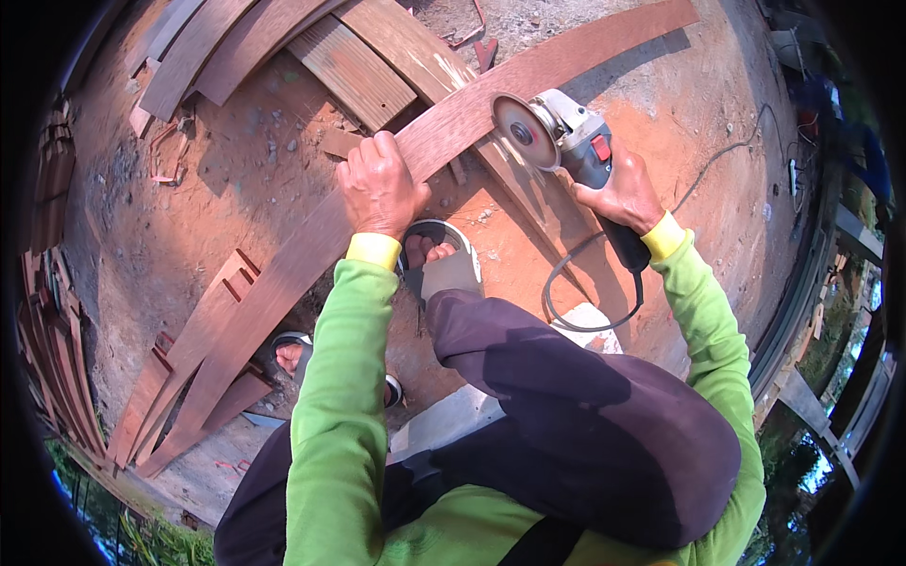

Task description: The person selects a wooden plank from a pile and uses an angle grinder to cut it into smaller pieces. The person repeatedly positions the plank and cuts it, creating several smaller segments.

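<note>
A long reddish-brown wooden plank (293, 259) runs diagonally from the lower left to the upper right. My left hand (380, 187) is closed over its near edge, fingers wrapped on the wood. In my right hand (630, 193) is an angle grinder (590, 141) with a red switch, its body and black handle under my palm. The round disc (525, 132) of the grinder stands at the plank's right edge; whether it touches the wood I cannot tell. Under the plank, a thicker timber (528, 193) with a pale splintered top crosses the other way.
Several boards (212, 47) lie at the upper left, beside a short wide board (351, 74). More planks (189, 363) rest at the lower left. The grinder's black cord (557, 283) loops near my knee and runs off right. My sandalled foot (439, 250) is close below the plank.
</note>
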Action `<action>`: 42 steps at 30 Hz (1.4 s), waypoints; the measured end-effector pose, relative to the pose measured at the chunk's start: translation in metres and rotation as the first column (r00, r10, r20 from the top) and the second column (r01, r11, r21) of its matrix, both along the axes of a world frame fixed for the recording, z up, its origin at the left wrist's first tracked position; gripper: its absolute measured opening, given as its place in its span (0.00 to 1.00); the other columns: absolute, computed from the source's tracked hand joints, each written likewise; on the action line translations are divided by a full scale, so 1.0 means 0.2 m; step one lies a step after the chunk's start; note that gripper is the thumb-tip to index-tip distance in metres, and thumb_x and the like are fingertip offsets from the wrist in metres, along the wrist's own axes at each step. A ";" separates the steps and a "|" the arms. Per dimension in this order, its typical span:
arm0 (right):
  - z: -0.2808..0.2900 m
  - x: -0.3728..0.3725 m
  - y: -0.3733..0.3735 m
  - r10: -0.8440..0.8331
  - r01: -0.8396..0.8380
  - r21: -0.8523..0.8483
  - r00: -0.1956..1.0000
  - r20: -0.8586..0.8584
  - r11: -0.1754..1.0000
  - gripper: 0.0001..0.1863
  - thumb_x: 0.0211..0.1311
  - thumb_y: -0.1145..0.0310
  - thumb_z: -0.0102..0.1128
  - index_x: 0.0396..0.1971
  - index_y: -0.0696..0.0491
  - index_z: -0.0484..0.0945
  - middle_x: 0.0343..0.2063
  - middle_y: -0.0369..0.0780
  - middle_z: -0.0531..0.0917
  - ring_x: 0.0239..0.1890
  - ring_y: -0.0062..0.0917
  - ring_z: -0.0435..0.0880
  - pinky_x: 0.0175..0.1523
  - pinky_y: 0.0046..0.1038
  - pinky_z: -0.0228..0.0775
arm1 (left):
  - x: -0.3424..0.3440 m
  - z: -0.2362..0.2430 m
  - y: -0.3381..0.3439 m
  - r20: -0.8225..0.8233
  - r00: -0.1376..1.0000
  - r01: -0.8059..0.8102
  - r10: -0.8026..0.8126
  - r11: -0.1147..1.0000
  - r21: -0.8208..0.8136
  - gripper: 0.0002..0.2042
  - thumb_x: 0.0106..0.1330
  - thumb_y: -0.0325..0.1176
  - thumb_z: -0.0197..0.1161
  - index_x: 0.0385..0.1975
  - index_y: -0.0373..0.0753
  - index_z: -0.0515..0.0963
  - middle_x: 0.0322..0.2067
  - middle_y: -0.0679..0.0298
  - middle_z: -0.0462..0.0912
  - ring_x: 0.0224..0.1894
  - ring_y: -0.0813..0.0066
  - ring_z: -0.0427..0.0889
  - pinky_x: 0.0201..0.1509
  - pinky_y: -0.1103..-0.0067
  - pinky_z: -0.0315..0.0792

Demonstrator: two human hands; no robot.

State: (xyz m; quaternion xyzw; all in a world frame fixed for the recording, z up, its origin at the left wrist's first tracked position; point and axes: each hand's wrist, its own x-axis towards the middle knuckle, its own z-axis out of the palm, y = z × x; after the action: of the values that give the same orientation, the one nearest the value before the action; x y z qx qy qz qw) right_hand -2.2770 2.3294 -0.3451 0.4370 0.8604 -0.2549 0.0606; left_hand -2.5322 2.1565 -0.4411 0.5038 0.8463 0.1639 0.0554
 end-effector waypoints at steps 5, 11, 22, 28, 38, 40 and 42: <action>0.00 -0.01 0.00 0.008 -0.008 0.012 1.000 -0.025 1.000 0.31 0.41 0.59 0.72 0.36 0.68 0.69 0.27 0.58 0.81 0.32 0.49 0.85 0.39 0.39 0.77 | 0.00 0.02 0.00 0.069 0.997 -0.023 0.029 0.996 -0.081 0.23 0.37 0.34 0.70 0.35 0.38 0.69 0.33 0.56 0.74 0.39 0.55 0.77 0.43 0.65 0.68; -0.04 0.01 0.00 0.022 -0.021 0.026 0.998 -0.064 0.999 0.31 0.40 0.59 0.72 0.36 0.69 0.69 0.27 0.58 0.81 0.32 0.50 0.85 0.39 0.40 0.77 | 0.00 0.02 0.00 0.077 0.997 -0.026 0.032 0.997 -0.079 0.24 0.37 0.34 0.70 0.35 0.39 0.69 0.32 0.56 0.74 0.39 0.56 0.76 0.43 0.66 0.68; -0.05 0.01 0.01 0.017 -0.016 0.008 0.999 -0.047 1.000 0.31 0.40 0.60 0.72 0.35 0.69 0.70 0.26 0.59 0.81 0.31 0.50 0.85 0.39 0.40 0.76 | 0.00 0.02 0.00 0.078 0.996 -0.024 0.030 0.996 -0.083 0.24 0.36 0.34 0.70 0.36 0.39 0.69 0.32 0.56 0.74 0.39 0.56 0.76 0.43 0.66 0.67; -0.05 0.00 0.01 0.015 -0.014 0.006 0.997 -0.071 1.000 0.30 0.40 0.60 0.72 0.35 0.70 0.70 0.27 0.59 0.81 0.31 0.50 0.85 0.39 0.40 0.77 | 0.00 0.02 0.00 0.077 0.997 -0.026 0.031 0.997 -0.067 0.24 0.35 0.34 0.70 0.35 0.39 0.69 0.32 0.56 0.74 0.38 0.56 0.76 0.43 0.66 0.67; -0.05 -0.01 0.01 0.005 -0.006 -0.010 0.998 -0.068 1.000 0.30 0.40 0.60 0.72 0.36 0.70 0.71 0.27 0.59 0.81 0.32 0.49 0.85 0.39 0.40 0.77 | 0.00 0.02 0.00 0.078 0.996 -0.028 0.033 0.997 -0.070 0.23 0.36 0.33 0.69 0.35 0.39 0.69 0.32 0.56 0.74 0.38 0.55 0.76 0.43 0.66 0.67; -0.05 -0.01 0.01 0.002 -0.003 -0.015 0.998 -0.065 1.000 0.30 0.40 0.60 0.72 0.36 0.70 0.71 0.27 0.59 0.81 0.32 0.49 0.85 0.40 0.40 0.77 | 0.00 0.02 0.00 0.074 0.997 -0.026 0.031 0.997 -0.070 0.23 0.37 0.33 0.69 0.35 0.39 0.69 0.32 0.56 0.74 0.38 0.55 0.76 0.42 0.66 0.67; -0.04 -0.02 0.01 0.002 -0.003 -0.016 0.998 -0.056 1.000 0.31 0.40 0.60 0.72 0.36 0.70 0.71 0.28 0.59 0.81 0.32 0.49 0.85 0.40 0.40 0.77 | 0.00 0.01 0.00 0.066 0.997 -0.027 0.031 0.997 -0.069 0.23 0.37 0.34 0.69 0.35 0.38 0.69 0.32 0.55 0.74 0.38 0.55 0.76 0.42 0.66 0.67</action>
State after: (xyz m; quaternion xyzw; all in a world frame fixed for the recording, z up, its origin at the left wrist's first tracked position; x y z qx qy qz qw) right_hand -2.2812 2.3317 -0.3527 0.4279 0.8604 -0.2738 0.0403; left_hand -2.5313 2.1573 -0.4386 0.4836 0.8563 0.1525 0.0983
